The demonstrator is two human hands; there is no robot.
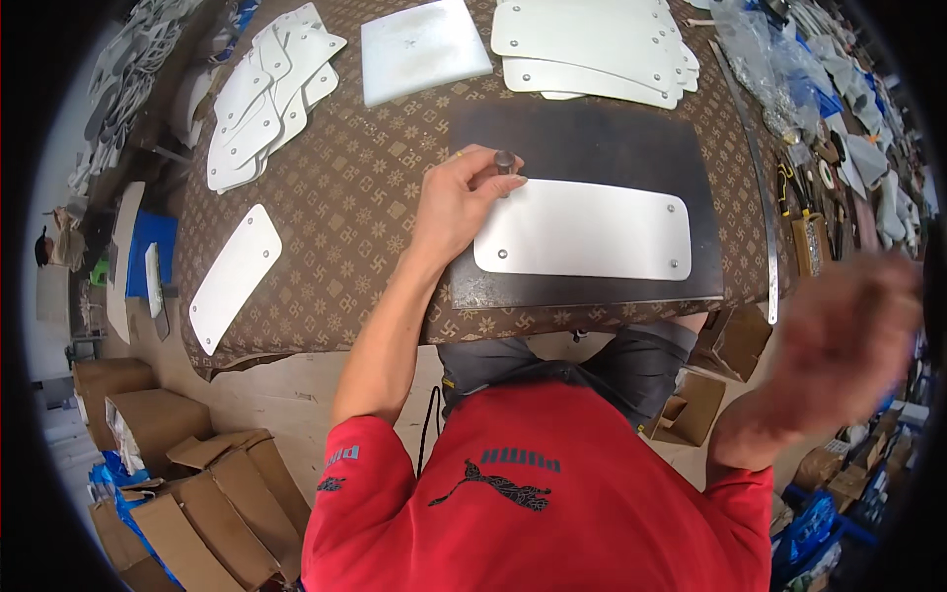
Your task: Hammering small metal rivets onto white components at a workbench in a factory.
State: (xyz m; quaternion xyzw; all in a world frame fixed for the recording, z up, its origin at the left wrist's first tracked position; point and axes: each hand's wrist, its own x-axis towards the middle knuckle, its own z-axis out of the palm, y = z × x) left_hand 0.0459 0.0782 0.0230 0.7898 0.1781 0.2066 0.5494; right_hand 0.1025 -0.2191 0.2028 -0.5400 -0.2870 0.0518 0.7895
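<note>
In the head view, a short, dark, metal-looking cylinder (505,161) is pinched by the left hand (464,197) at the ten-o'clock corner of a white rounded panel (587,232), laid at two o'clock on a dark flat plate (592,143). At three o'clock, the right hand (850,345) is blurred; its grip cannot be told. The cylinder is best kept upright.

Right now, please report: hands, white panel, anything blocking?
Left hand gripping dark cylindrical tool by far-left corner of white panel. Right hand raised, blurred, grip unclear. Panel flat on dark plate; only left hand and tool over it.
</note>
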